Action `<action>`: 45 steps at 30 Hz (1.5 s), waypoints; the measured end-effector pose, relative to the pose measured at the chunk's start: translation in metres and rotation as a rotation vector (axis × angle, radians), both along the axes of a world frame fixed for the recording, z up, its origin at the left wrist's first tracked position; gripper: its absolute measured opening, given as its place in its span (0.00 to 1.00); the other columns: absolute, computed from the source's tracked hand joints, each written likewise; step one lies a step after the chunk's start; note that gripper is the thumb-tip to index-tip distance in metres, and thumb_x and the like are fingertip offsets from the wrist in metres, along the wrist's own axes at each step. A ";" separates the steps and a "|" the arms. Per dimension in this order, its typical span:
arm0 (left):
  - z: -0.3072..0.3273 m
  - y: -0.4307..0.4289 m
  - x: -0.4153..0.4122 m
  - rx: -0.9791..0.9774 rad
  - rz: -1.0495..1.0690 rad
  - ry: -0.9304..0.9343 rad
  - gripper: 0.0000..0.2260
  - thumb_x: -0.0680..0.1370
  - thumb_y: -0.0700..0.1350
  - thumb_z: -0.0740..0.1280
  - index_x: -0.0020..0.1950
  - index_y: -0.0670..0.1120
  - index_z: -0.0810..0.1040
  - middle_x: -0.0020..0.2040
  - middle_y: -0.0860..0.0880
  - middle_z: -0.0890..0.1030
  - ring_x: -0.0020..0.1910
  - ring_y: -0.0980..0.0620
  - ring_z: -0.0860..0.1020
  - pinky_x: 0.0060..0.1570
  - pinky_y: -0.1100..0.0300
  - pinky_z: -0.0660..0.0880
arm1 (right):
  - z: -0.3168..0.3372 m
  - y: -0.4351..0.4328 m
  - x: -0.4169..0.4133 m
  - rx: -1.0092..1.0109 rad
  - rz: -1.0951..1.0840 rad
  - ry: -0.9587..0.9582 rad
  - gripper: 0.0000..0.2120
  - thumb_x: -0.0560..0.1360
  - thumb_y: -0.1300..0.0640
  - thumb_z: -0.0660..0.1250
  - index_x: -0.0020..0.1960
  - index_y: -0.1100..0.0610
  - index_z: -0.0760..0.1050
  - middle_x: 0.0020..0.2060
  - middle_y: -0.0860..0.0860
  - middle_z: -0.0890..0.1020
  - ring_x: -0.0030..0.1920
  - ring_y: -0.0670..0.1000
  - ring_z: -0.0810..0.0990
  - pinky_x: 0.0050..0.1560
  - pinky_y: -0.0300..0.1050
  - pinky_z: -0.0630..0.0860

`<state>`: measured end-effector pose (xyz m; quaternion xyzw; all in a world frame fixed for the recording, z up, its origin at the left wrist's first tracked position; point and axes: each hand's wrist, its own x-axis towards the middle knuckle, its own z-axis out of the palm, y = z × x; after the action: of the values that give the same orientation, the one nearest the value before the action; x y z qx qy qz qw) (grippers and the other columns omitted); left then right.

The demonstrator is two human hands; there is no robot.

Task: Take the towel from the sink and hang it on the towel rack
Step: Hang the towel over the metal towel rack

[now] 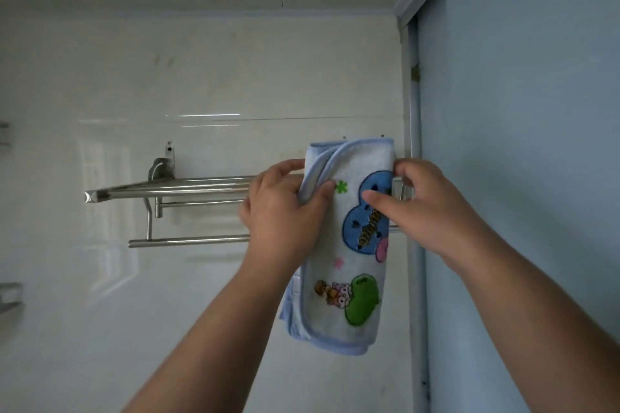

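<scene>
A small white towel point(345, 265) with a blue border and cartoon prints hangs folded in front of the right end of the steel towel rack point(174, 189) on the tiled wall. Its top edge rises a little above the upper bars and its lower end dangles below the bottom bar. My left hand point(285, 214) pinches the towel's left edge at rack height. My right hand point(422, 204) grips the right edge, thumb lying across the blue print. The sink is out of view.
A pale blue door point(523, 178) and its frame stand right beside the rack's right end. Two metal shelf edges point(10, 298) poke in at the far left. The left half of the rack carries nothing.
</scene>
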<state>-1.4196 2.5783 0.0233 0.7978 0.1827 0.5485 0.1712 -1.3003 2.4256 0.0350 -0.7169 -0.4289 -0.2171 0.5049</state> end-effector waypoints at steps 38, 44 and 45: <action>0.048 0.061 0.070 0.393 0.311 0.381 0.23 0.80 0.61 0.50 0.57 0.60 0.84 0.73 0.63 0.71 0.78 0.52 0.58 0.76 0.35 0.36 | 0.073 0.079 0.079 -0.704 -0.052 -0.472 0.31 0.69 0.26 0.57 0.59 0.47 0.78 0.74 0.45 0.68 0.73 0.52 0.61 0.70 0.51 0.62; 0.041 0.064 0.060 0.477 0.310 0.447 0.30 0.78 0.67 0.44 0.64 0.62 0.81 0.75 0.62 0.69 0.79 0.53 0.55 0.74 0.33 0.31 | 0.067 0.080 0.084 -0.593 -0.051 -0.447 0.28 0.73 0.29 0.55 0.58 0.46 0.80 0.74 0.44 0.68 0.73 0.53 0.60 0.68 0.51 0.60; 0.040 0.064 0.059 0.506 0.323 0.468 0.31 0.77 0.69 0.44 0.65 0.61 0.80 0.76 0.62 0.69 0.79 0.52 0.55 0.74 0.32 0.31 | 0.065 0.079 0.083 -0.591 -0.058 -0.461 0.28 0.71 0.28 0.56 0.59 0.45 0.79 0.74 0.43 0.67 0.73 0.52 0.60 0.68 0.52 0.61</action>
<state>-1.3610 2.6428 0.0631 0.8794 0.1990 0.3993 -0.1661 -1.2173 2.5044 0.1005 -0.7759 -0.5548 -0.2539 0.1602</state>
